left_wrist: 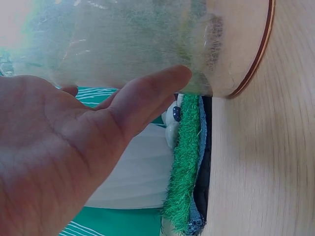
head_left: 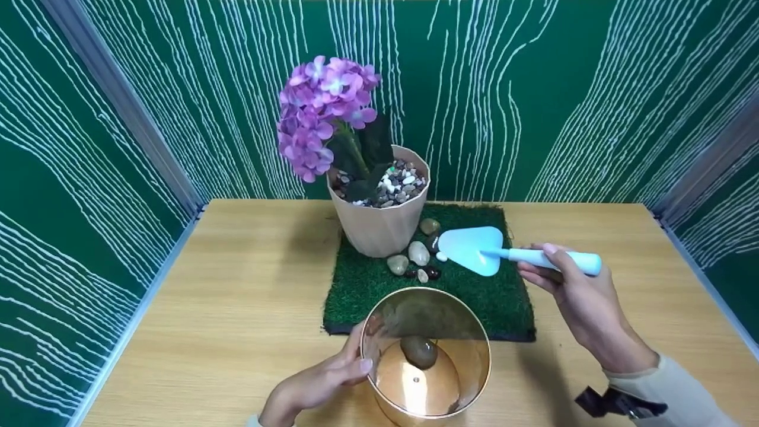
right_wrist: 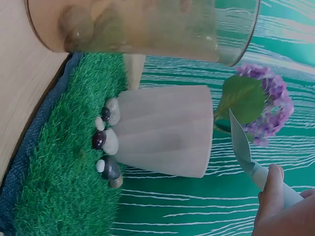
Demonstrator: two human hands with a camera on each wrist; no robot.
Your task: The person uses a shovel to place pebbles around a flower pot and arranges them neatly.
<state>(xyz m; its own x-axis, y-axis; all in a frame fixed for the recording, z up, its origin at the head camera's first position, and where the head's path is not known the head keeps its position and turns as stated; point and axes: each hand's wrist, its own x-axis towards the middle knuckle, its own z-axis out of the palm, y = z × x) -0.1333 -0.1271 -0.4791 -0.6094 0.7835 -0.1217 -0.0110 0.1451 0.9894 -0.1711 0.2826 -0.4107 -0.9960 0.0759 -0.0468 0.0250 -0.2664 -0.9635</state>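
In the head view, my right hand (head_left: 584,302) grips the handle of a light blue garden trowel (head_left: 472,249), its blade held flat above the grass mat and pointing left. My left hand (head_left: 332,370) holds the left side of a clear, amber-tinted cylindrical container (head_left: 426,409), thumb near the rim. One large brown stone (head_left: 419,351) lies at the bottom inside. The left wrist view shows the fingers of that hand (left_wrist: 123,105) against the container wall (left_wrist: 133,44). In the right wrist view, the trowel (right_wrist: 240,142) is raised near the flower, its handle in my right hand (right_wrist: 285,211).
A beige pot (head_left: 379,231) with a purple flower (head_left: 329,112) and small pebbles (head_left: 403,184) stands at the back of a green grass mat (head_left: 362,302). Several stones (head_left: 418,253) lie before it. Patterned green walls (head_left: 474,107) enclose the wooden table (head_left: 237,308).
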